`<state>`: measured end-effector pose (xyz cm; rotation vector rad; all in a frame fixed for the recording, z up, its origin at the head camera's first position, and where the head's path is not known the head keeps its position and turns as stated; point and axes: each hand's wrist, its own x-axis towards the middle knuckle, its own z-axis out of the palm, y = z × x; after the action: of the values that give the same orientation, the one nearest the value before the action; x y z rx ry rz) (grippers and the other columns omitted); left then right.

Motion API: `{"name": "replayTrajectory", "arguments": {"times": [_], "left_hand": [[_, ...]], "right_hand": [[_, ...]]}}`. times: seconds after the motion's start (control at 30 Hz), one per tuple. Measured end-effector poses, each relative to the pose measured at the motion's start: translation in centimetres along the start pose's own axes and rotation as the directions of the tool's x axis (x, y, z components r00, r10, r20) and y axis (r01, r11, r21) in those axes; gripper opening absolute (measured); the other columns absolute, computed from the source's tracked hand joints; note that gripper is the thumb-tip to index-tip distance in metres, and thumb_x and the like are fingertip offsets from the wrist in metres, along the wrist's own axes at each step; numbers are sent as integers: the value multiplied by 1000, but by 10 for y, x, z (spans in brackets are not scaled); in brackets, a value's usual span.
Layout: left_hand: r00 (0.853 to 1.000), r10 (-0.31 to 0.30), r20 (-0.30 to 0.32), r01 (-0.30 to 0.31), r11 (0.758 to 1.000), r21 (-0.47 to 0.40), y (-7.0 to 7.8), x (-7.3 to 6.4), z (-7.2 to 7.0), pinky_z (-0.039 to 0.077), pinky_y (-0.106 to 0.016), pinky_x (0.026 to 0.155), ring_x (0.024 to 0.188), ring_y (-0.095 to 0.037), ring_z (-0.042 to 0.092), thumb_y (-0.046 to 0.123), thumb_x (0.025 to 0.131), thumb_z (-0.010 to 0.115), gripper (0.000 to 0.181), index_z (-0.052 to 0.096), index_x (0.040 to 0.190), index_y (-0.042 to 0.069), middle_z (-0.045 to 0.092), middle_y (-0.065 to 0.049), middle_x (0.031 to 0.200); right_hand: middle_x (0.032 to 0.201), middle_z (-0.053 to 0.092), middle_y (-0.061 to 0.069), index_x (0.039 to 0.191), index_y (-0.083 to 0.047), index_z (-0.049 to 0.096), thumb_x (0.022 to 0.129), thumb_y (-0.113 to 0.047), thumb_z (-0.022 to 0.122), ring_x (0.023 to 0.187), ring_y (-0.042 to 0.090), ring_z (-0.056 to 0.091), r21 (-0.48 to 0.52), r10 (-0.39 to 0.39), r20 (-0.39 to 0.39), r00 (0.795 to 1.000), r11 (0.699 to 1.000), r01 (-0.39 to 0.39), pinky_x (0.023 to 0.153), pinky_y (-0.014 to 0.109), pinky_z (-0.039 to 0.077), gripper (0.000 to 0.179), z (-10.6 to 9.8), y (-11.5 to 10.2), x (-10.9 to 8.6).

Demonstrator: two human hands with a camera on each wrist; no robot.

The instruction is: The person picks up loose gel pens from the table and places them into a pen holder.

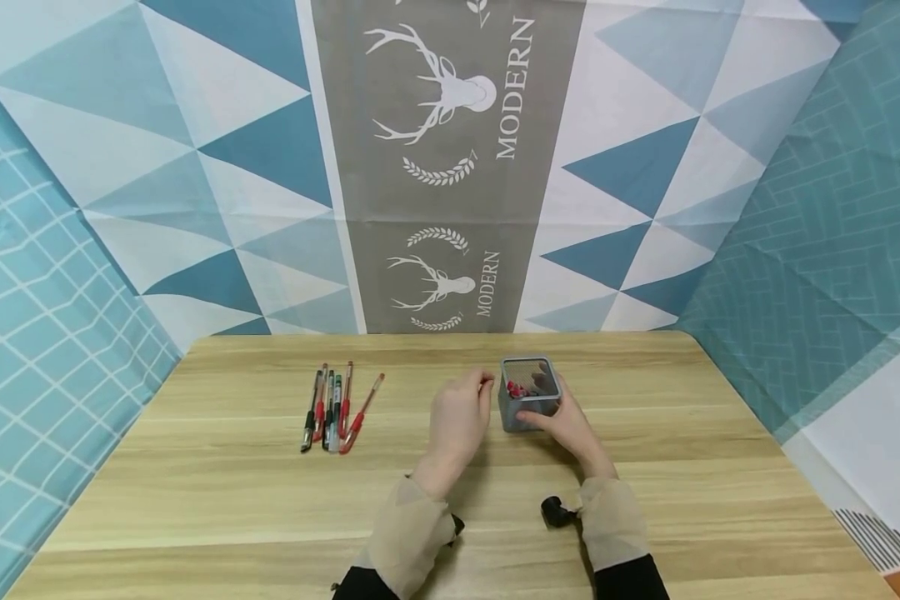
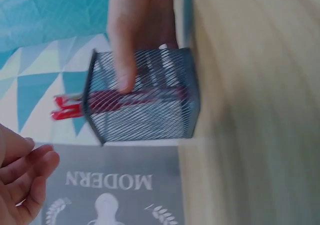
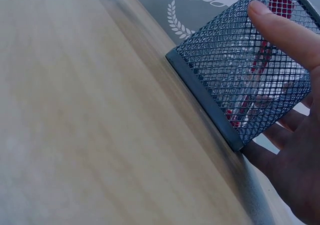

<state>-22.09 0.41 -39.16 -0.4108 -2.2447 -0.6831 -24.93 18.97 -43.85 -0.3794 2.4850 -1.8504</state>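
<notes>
A square grey wire-mesh pen holder [image 1: 507, 413] stands upright toward the back right of the table. My right hand [image 1: 572, 423] grips it from the right, with the thumb across the near mesh wall and the other fingers round the far side. Red pens [image 2: 67, 109] lean inside, their ends poking past the rim in the left wrist view; more red shows through the mesh [image 3: 215, 75] in the right wrist view. Just left of the holder, my left hand [image 1: 456, 417] hovers with loosely bent fingers, and nothing shows between thumb and fingertips [image 2: 49, 160].
Several pens with black and red grips [image 1: 328, 412] lie roughly side by side on the left of the wooden table [image 1: 232, 500]. A patterned cloth backdrop [image 1: 435, 192] rises behind the back edge. A small black device [image 1: 557, 512] sits by the right wrist.
</notes>
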Motion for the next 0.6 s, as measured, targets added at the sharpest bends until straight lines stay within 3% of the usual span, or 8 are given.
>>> {"name": "replayTrajectory", "arguments": {"times": [0.2,0.37,0.47,0.6], "left_hand": [[997,-28,-72,22,997,-77,-6,8,-23,49,-25,59,67,-12,61,9,85,61,4,63,88,7,64,-2,80],[989,-137,-47,132,987,-92,-20,17,-47,48,-26,58,69,-15,60,7,84,62,6,63,90,5,63,-5,82],[974,-226,2,226,970,-93,-33,20,-63,49,-28,61,72,-18,60,9,84,62,12,63,95,3,64,-8,86],[932,-360,32,361,931,-46,-59,17,-85,48,-35,68,78,-23,61,13,84,64,20,64,101,4,65,-10,94]], "right_hand": [[141,30,27,143,-5,18,75,-6,72,130,42,30,3,-19,0,1000,1000,19,105,54,21,87,0,1,-1],[141,30,27,143,-5,17,75,-5,72,130,42,29,9,-22,5,1000,1000,22,105,55,21,87,-1,1,-2],[141,30,27,143,-6,18,75,-5,72,130,41,30,13,-23,-1,1000,1000,23,105,54,22,87,-1,2,-1],[142,30,25,144,-7,18,76,-6,72,131,40,29,8,-17,6,1000,1000,17,105,53,22,87,0,3,0]]}}
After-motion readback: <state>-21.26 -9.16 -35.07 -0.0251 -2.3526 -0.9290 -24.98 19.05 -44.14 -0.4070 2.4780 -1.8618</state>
